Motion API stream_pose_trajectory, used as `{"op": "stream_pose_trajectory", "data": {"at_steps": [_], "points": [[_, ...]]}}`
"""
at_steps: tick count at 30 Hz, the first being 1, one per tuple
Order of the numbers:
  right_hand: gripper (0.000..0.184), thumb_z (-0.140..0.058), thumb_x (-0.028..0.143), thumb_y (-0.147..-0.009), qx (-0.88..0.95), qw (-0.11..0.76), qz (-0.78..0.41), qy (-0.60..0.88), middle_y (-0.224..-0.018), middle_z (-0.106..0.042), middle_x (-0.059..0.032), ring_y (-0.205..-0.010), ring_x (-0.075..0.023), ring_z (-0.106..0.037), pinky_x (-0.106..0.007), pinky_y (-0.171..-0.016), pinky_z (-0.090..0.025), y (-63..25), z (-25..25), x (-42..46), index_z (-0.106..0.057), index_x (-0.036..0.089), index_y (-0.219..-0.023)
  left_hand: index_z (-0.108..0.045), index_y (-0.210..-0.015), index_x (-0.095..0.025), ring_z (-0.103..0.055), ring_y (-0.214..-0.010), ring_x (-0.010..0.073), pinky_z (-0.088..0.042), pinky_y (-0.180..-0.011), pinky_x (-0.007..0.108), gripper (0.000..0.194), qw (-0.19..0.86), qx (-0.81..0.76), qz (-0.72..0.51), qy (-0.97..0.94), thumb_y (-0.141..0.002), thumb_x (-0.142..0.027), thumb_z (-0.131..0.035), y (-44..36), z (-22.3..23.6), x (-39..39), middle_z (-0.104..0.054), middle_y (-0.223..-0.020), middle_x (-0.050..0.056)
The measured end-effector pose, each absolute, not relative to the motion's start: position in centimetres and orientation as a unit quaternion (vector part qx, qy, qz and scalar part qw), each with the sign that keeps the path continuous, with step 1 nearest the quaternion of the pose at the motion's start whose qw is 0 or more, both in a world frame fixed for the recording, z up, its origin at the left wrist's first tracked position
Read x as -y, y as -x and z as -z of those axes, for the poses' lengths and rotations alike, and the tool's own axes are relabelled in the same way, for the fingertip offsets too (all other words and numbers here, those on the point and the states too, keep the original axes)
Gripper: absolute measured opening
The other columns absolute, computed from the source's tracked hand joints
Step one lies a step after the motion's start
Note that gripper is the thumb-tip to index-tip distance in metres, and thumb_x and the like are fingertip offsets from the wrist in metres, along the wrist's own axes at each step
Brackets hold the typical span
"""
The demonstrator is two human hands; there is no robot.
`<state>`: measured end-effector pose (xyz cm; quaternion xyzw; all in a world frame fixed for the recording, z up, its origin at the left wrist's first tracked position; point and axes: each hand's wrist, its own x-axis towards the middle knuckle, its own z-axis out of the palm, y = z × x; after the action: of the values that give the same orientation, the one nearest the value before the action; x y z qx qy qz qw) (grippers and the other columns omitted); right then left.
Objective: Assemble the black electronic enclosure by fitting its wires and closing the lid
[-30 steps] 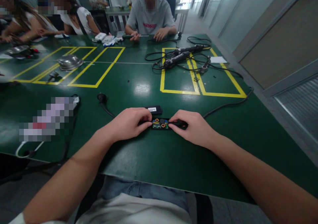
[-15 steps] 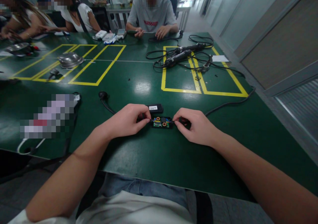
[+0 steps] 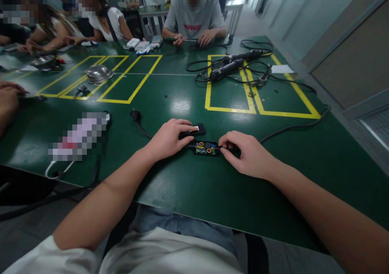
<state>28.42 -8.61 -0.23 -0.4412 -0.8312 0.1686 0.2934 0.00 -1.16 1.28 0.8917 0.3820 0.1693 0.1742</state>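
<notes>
A small black case (image 3: pixel 206 152) lies uncovered on the green table, its circuit board, copper-ringed coils and coloured wires showing. My right hand (image 3: pixel 243 150) is closed in a pinch at the case's right end, on the black cable where it enters. Fingers stretched out and thumb apart, my left hand (image 3: pixel 172 138) reaches over a black cover (image 3: pixel 199 130) with a white label, just behind the case. Its fingertips lie on or just above the cover; I cannot tell whether they press it. A cable with a black plug (image 3: pixel 135 114) runs out to the left, partly hidden by my left hand.
Black electric screwdrivers (image 3: pixel 226 69) with coiled cords lie inside yellow tape at the back right. A metal bowl (image 3: pixel 99 74) sits at the back left, a blurred-out pale object (image 3: pixel 80 136) nearer. Across the table sits a person (image 3: pixel 194 18); others are at the left.
My left hand has let go of the case's left end and moved up onto the black cover, fingers opening. My right hand keeps its pinch. The view has shifted slightly left.
</notes>
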Motion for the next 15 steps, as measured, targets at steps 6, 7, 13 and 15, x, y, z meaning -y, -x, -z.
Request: {"op": "stream_pose_trajectory", "data": {"at_steps": [6,7,13,15], "points": [[0.033,-0.064,0.022,-0.093,0.815,0.303,-0.199,0.453,-0.092,-0.072,-0.0028,-0.074,-0.0221,-0.064,-0.037,-0.070,-0.051,-28.7,0.5,8.6,-0.054,0.026,-0.124,-0.078,-0.138,-0.023,-0.073,-0.126,0.0282,-0.057,-0.114,0.049,0.034,0.183,-0.361,-0.254,-0.878,-0.105,-0.023,-0.071,0.0,-1.9,1.8,-0.081,-0.135,0.010],[0.039,-0.063,0.022,-0.093,0.812,0.305,-0.206,0.452,-0.094,-0.072,-0.0024,-0.074,-0.0223,-0.064,-0.037,-0.071,-0.051,-28.7,0.5,8.6,-0.049,0.026,-0.130,-0.077,-0.140,-0.024,-0.072,-0.128,0.0275,-0.057,-0.114,0.048,0.034,0.194,-0.335,-0.274,-0.881,-0.107,-0.026,-0.070,-0.1,-2.1,2.1,-0.079,-0.137,0.011],[0.060,-0.056,0.013,-0.082,0.811,0.301,-0.232,0.444,-0.097,-0.068,-0.0014,-0.076,-0.0226,-0.062,-0.038,-0.071,-0.050,-29.1,0.7,8.5,-0.041,0.026,-0.139,-0.081,-0.136,-0.025,-0.071,-0.121,0.0262,-0.055,-0.113,0.045,0.033,0.239,-0.227,-0.196,-0.923,-0.104,-0.024,-0.075,-0.7,-2.3,3.2,-0.081,-0.131,0.010],[0.060,-0.057,0.013,-0.081,0.812,0.295,-0.235,0.446,-0.097,-0.068,-0.0016,-0.076,-0.0225,-0.062,-0.038,-0.071,-0.049,-29.1,0.6,8.5,-0.044,0.026,-0.139,-0.081,-0.137,-0.027,-0.070,-0.122,0.0266,-0.054,-0.114,0.046,0.034,0.242,-0.230,-0.172,-0.927,-0.103,-0.023,-0.077,-0.9,-2.2,3.2,-0.081,-0.132,0.010]]}}
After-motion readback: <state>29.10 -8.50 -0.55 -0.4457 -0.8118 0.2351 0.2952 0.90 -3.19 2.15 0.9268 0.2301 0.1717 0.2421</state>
